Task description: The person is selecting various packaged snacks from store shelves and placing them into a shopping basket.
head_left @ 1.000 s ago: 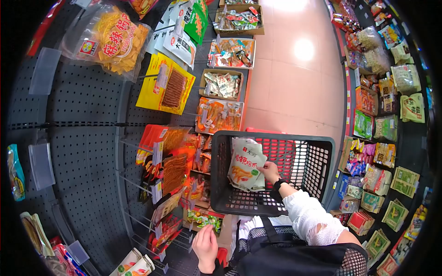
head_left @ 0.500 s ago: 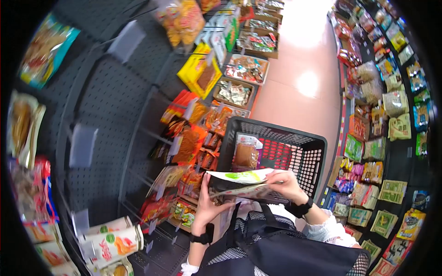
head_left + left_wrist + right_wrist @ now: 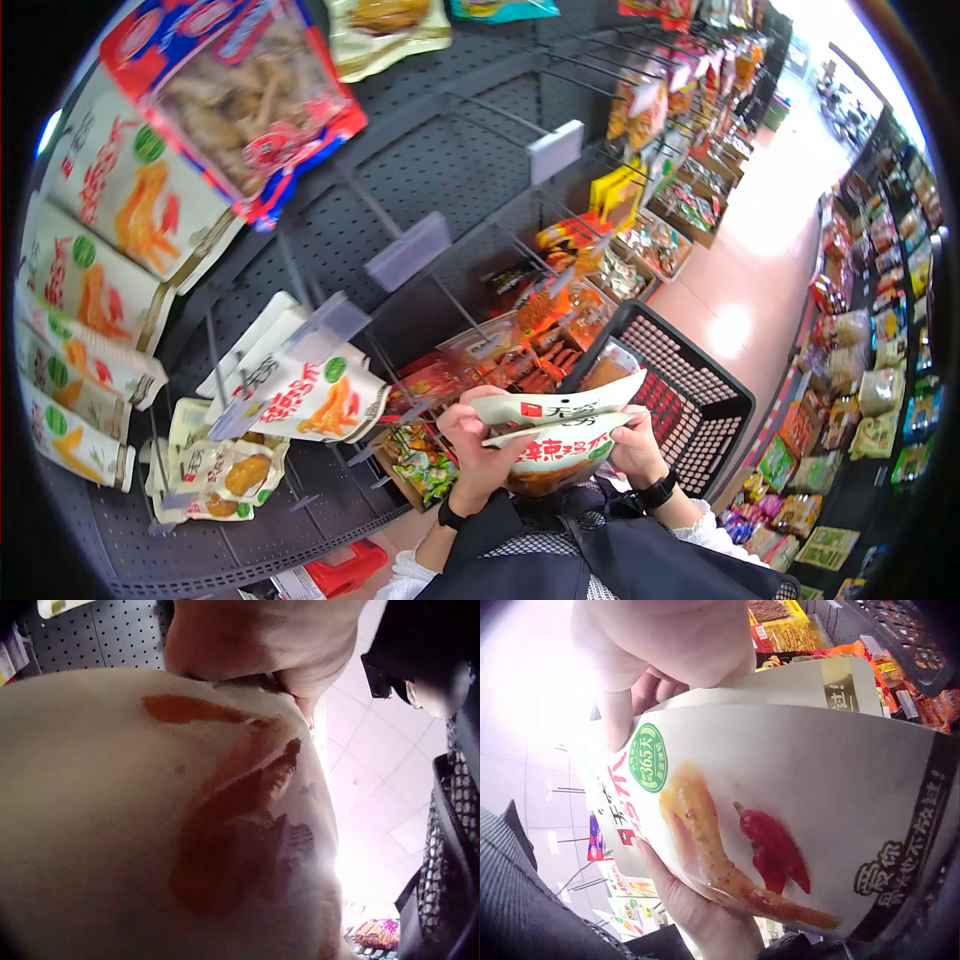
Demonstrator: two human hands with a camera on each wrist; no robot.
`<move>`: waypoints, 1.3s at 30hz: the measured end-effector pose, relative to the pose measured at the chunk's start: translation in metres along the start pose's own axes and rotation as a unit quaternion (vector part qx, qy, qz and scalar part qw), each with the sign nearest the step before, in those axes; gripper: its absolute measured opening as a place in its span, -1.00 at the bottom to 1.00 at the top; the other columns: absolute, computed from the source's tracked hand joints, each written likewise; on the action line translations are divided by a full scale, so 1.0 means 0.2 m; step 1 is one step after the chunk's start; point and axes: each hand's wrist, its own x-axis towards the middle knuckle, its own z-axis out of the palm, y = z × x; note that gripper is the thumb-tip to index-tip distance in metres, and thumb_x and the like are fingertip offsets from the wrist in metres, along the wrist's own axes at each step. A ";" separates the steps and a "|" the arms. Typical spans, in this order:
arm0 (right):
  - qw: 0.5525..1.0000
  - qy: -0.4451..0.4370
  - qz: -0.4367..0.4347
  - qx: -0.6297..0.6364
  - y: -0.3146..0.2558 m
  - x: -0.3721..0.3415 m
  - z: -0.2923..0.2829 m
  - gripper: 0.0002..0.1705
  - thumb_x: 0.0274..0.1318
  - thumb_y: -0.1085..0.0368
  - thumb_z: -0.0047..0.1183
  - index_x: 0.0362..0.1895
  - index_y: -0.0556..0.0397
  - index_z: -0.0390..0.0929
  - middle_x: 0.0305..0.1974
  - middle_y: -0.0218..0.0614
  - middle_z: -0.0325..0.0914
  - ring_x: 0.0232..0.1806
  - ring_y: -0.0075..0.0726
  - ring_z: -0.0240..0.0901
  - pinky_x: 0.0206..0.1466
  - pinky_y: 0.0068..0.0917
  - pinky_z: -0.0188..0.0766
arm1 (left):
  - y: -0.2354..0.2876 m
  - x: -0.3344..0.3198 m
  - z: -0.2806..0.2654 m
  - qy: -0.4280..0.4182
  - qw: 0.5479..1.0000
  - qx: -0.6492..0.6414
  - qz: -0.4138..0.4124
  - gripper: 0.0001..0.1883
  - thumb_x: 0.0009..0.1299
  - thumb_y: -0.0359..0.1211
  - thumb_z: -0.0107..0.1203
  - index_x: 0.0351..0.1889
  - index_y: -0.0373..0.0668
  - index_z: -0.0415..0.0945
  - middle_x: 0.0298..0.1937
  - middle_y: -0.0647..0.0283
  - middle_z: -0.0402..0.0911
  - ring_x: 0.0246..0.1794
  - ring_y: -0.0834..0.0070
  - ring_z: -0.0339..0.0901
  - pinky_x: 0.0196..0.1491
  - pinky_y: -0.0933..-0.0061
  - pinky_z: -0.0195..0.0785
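Close in front of the body, my two hands hold a pair of white chicken feet bags [image 3: 562, 448], one behind the other. My left hand [image 3: 484, 447] grips their left side with thumb and fingers. At the right edge, my right hand [image 3: 637, 448] pinches them. The right wrist view shows the front bag [image 3: 780, 780] printed with a chicken foot and red chillies; the second bag [image 3: 862, 682] peeks out behind it. One bag's lower part fills the left wrist view, with my left hand [image 3: 262, 637] at its top edge.
Beyond the bags stands a black shopping basket [image 3: 735, 372] with a packet [image 3: 612, 365] inside. On the left, shelf hooks carry similar chicken feet bags [image 3: 315, 392] and a red-and-blue bag [image 3: 250, 105]. Metal hooks with price tags [image 3: 408, 250] jut out. Another stocked shelf [image 3: 880, 350] lines the aisle's right side.
The bags came out of the basket in my right hand toward my body. My left hand rose and took hold of their left side. The head view turned left toward the shelf.
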 end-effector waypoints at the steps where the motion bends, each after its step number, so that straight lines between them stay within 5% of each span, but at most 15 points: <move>1: 1.000 0.003 0.007 -0.008 0.01 0.01 0.03 -0.76 -0.10 0.42 0.23 -0.26 0.20 0.55 -0.17 -0.11 0.57 -0.13 -0.21 0.53 0.01 -0.31 0.44 | 0.01 0.00 -0.03 -0.004 0.999 0.021 0.032 -0.24 0.04 -0.64 0.20 0.02 0.05 -0.10 0.19 -0.09 0.12 0.02 0.26 0.40 -0.11 0.36 0.49; 7: 1.000 0.004 0.024 0.003 0.12 0.09 0.16 -0.74 -0.10 0.49 0.19 -0.23 0.17 0.52 -0.24 -0.23 0.58 -0.19 -0.30 0.53 -0.05 -0.35 0.47 | 0.08 -0.04 -0.13 0.088 0.993 0.000 0.077 -0.24 0.01 -0.67 0.21 -0.01 0.06 -0.09 0.29 -0.20 -0.03 0.00 0.16 0.45 -0.11 0.30 0.52; 9: 0.999 0.000 0.051 0.006 0.16 0.11 0.21 -0.75 -0.09 0.49 0.18 -0.23 0.18 0.52 -0.20 -0.18 0.58 -0.15 -0.26 0.52 -0.02 -0.32 0.46 | 0.07 -0.08 -0.19 0.106 0.989 0.003 0.099 -0.20 0.02 -0.65 0.27 0.03 0.04 -0.11 0.30 -0.24 -0.07 0.09 0.06 0.38 0.08 0.23 0.40; 10: 0.998 -0.032 0.059 -0.006 0.19 0.13 0.20 -0.77 -0.07 0.47 0.17 -0.23 0.18 0.53 -0.15 -0.14 0.56 -0.11 -0.23 0.51 0.02 -0.28 0.44 | 0.07 -0.09 -0.21 0.150 0.981 -0.024 0.121 -0.34 0.02 -0.63 0.28 0.01 -0.09 0.12 0.24 -0.22 0.11 0.08 0.09 0.40 0.06 0.29 0.38; 11: 0.997 -0.043 0.065 -0.004 0.21 0.15 0.23 -0.77 -0.07 0.47 0.17 -0.23 0.18 0.53 -0.15 -0.14 0.56 -0.11 -0.23 0.51 0.02 -0.28 0.44 | 0.11 -0.08 -0.27 0.158 0.979 -0.016 0.127 -0.34 0.02 -0.63 0.28 0.01 -0.09 0.12 0.24 -0.22 0.11 0.08 0.09 0.40 0.06 0.29 0.38; 13: 0.993 -0.074 0.092 -0.008 0.25 0.18 0.29 -0.76 -0.07 0.47 0.17 -0.22 0.19 0.53 -0.13 -0.11 0.55 -0.10 -0.23 0.51 0.03 -0.27 0.43 | 0.22 -0.06 -0.39 0.047 0.970 0.191 0.140 -0.63 0.01 -0.60 0.28 -0.20 -0.24 0.46 0.08 -0.10 0.39 0.06 0.18 0.44 0.02 0.37 0.36; 14: 0.992 -0.081 0.096 -0.008 0.27 0.20 0.30 -0.76 -0.07 0.47 0.17 -0.22 0.19 0.53 -0.13 -0.11 0.55 -0.10 -0.23 0.51 0.03 -0.27 0.43 | 0.23 -0.12 -0.40 0.103 0.984 0.143 0.024 -0.86 0.03 -0.59 0.24 -0.42 -0.28 0.61 -0.18 0.06 0.58 -0.10 0.35 0.53 -0.11 0.45 0.37; 17: 0.984 -0.133 0.099 -0.058 0.36 0.26 0.32 -0.68 -0.11 0.43 0.19 -0.18 0.25 0.52 -0.17 -0.15 0.57 -0.12 -0.21 0.51 0.05 -0.29 0.38 | 0.22 -0.18 -0.53 0.183 0.973 0.106 -0.087 -0.85 0.06 -0.61 0.19 -0.38 -0.30 0.61 -0.33 0.14 0.62 -0.28 0.42 0.56 -0.21 0.50 0.37; 18: 0.978 -0.143 0.097 -0.117 0.31 0.29 0.43 -0.87 0.02 0.47 0.05 -0.29 0.18 0.57 -0.11 -0.25 0.50 -0.07 -0.27 0.44 0.08 -0.38 0.30 | 0.25 -0.17 -0.58 0.187 0.971 0.141 -0.036 -0.86 0.10 -0.61 0.15 -0.37 -0.31 0.61 -0.41 0.16 0.62 -0.37 0.46 0.56 -0.29 0.55 0.36; 21: 0.971 -0.236 0.024 -0.033 0.26 0.44 0.69 -0.70 0.10 0.42 -0.07 -0.04 0.16 0.50 0.07 -0.15 0.34 0.06 -0.24 0.35 0.11 -0.36 0.29 | 0.30 -0.20 -0.71 0.226 0.967 0.115 -0.033 -0.85 0.11 -0.63 0.13 -0.36 -0.32 0.61 -0.39 0.15 0.63 -0.37 0.48 0.56 -0.30 0.57 0.36; 25: 0.947 -0.246 0.024 -0.206 0.19 0.58 0.99 -0.63 0.10 0.42 0.00 0.04 0.15 0.45 0.08 -0.15 0.35 0.04 -0.26 0.38 -0.01 -0.44 0.39 | 0.42 -0.17 -0.81 0.201 0.963 0.180 0.017 -0.86 0.12 -0.63 0.12 -0.35 -0.35 0.60 -0.41 0.16 0.63 -0.44 0.52 0.54 -0.32 0.58 0.35; 28: 0.759 -0.445 -0.108 -0.463 0.22 0.72 1.16 -0.64 -0.11 0.49 0.18 -0.11 0.16 0.55 -0.15 -0.18 0.53 -0.10 -0.30 0.49 -0.11 -0.49 0.42 | 0.45 -0.16 -0.87 0.226 0.957 0.179 0.010 -0.87 0.12 -0.62 0.12 -0.36 -0.36 0.59 -0.41 0.17 0.62 -0.45 0.53 0.54 -0.34 0.60 0.34; 31: 0.730 -0.473 -0.094 -0.484 0.27 0.73 1.33 -0.75 -0.14 0.47 0.21 -0.25 0.17 0.60 -0.32 -0.19 0.57 -0.25 -0.30 0.53 -0.20 -0.51 0.43 | 0.50 -0.15 -0.92 0.206 0.954 0.220 0.001 -0.87 0.12 -0.61 0.13 -0.35 -0.36 0.58 -0.40 0.16 0.63 -0.45 0.54 0.53 -0.36 0.62 0.33; 37: 0.735 -0.465 -0.085 -0.486 0.34 0.77 1.43 -0.81 -0.14 0.48 0.21 -0.31 0.18 0.63 -0.37 -0.19 0.61 -0.33 -0.35 0.56 -0.25 -0.55 0.42 | 0.54 -0.13 -0.98 0.257 0.952 0.168 0.010 -0.88 0.16 -0.59 0.12 -0.32 -0.37 0.57 -0.40 0.20 0.61 -0.44 0.61 0.50 -0.37 0.64 0.30; 39: 0.803 -0.420 -0.046 -0.421 0.37 0.75 1.46 -0.81 -0.18 0.49 0.23 -0.36 0.23 0.63 -0.41 -0.20 0.62 -0.36 -0.39 0.55 -0.25 -0.54 0.44 | 0.55 -0.11 -1.00 0.254 0.953 0.165 0.008 -0.87 0.18 -0.59 0.11 -0.30 -0.38 0.57 -0.37 0.20 0.61 -0.42 0.62 0.50 -0.35 0.65 0.29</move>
